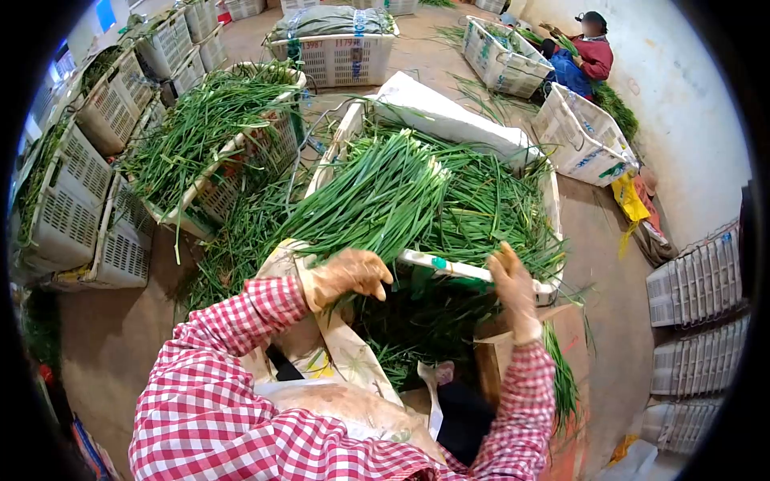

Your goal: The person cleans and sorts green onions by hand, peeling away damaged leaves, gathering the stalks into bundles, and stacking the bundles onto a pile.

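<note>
Long green chives (377, 192) lie in a thick bundle across the white plastic crate (449, 264) before me, pale ends toward the upper right. My left hand (349, 276), in a tan glove, is beside the bundle's near end, its fingers loosely curved and nothing visible in them. At the crate's near right rim is my right hand (513, 289), gloved too, with fingers stretched upward near more loose chives (497, 200). Whether it touches the rim is unclear. A white sheet (453, 116) lines the crate's far side.
A crate heaped with chives (200, 136) stands at left, beside stacked crates (68, 200). Another covered crate (333, 60) is at the back. A person (589, 56) sits at upper right near two crates. Crates (698, 276) are stacked at right. Below my hands are dark cuttings (425, 321).
</note>
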The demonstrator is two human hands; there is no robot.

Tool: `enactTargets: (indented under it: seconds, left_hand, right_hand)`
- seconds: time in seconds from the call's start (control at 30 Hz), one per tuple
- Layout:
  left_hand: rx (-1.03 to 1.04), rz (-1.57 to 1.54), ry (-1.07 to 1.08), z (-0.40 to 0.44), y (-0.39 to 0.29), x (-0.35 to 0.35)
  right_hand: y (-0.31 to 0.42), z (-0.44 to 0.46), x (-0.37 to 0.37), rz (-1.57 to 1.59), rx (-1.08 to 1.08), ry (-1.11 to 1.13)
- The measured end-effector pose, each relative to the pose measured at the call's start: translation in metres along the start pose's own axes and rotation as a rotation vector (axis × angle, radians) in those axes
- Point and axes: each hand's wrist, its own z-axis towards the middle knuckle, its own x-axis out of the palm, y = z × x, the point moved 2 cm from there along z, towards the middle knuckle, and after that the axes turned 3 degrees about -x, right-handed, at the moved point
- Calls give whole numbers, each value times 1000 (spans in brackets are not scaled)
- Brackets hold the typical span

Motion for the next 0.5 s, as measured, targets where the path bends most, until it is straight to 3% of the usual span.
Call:
enactTargets:
  seconds: [0.07, 0.13, 0.2, 0.27, 0.33, 0.37, 0.4, 0.47, 0.5]
  left_hand:
    - [175, 33, -42, 4, -25, -29]
    - [343, 169, -282, 27, -29, -72]
    - [388, 615, -764, 50, -38, -103]
    - [503, 774, -978, 76, -34, -128]
    - [322, 939, -983, 110, -26, -155]
    - [308, 1200, -961, 123, -23, -162]
    - [245, 1218, -976, 121, -31, -153]
    - [65, 1285, -782, 118, -50, -143]
    - [40, 1246, -785, 120, -49, -141]
  right_hand:
    - [-4, 34, 47, 354, -28, -12]
    - [-23, 70, 84, 411, 58, -52]
    - [-18, 83, 114, 754, 174, -96]
    - [-26, 103, 144, 809, 226, -66]
    - [-6, 102, 157, 630, 195, -78]
    - [2, 101, 165, 630, 208, -16]
    - [8, 100, 171, 629, 224, 43]
    - [1, 113, 192, 519, 327, 40]
    - [15, 110, 196, 443, 250, 20]
